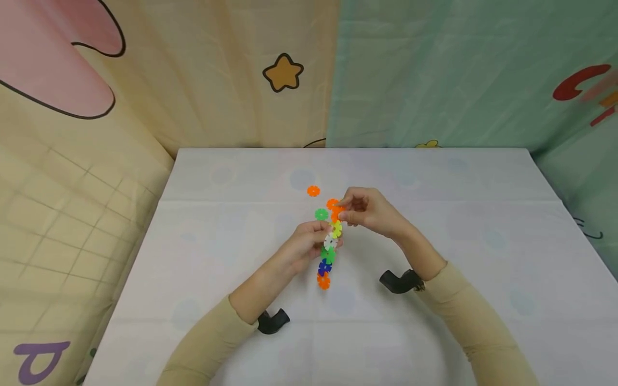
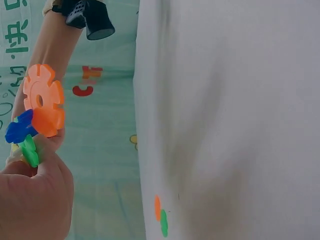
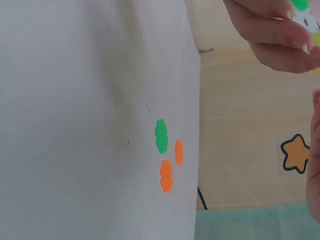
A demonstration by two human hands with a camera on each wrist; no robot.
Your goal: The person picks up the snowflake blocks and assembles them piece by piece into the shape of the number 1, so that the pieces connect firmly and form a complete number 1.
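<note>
My left hand (image 1: 309, 244) grips a chain of notched plastic snowflake discs by its middle. From the far end down run a yellow disc (image 1: 337, 229), a white disc (image 1: 330, 242), a green disc (image 1: 328, 254), a blue disc (image 1: 325, 267) and an orange disc (image 1: 323, 281). At the yellow end, my right hand (image 1: 369, 210) pinches another orange disc (image 1: 336, 215) between thumb and forefinger. Whether its slot is joined to the yellow one, I cannot tell. In the left wrist view, the chain's orange end disc (image 2: 44, 92) faces the camera.
On the white table (image 1: 232, 225) beyond the hands lie a loose orange disc (image 1: 313, 191), a loose green disc (image 1: 321, 214) and a second loose orange disc (image 3: 166, 176). Printed curtains (image 1: 217, 80) hang behind the table. Black mounts (image 1: 398, 281) sit at both wrists.
</note>
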